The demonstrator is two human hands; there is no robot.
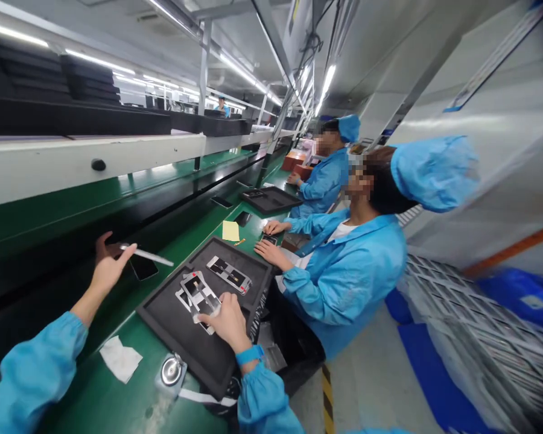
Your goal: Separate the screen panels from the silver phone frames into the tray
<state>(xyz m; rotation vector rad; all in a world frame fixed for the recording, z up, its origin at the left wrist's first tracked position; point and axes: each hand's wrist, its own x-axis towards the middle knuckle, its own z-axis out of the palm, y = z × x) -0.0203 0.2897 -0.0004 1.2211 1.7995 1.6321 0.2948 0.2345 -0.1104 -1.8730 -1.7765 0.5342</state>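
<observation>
My left hand reaches out over the green bench and holds a thin flat strip by one end, just above a dark phone lying on the belt. My right hand rests on a black tray and grips a small flat part with a black and silver face. Another such part lies further back in the same tray. Both my sleeves are blue, and a blue band circles my right wrist.
A white cloth and a round metal disc lie near the bench's front edge. A co-worker in blue sits close on the right, hands on the bench. A second co-worker sits beyond, by another black tray. A yellow note lies between.
</observation>
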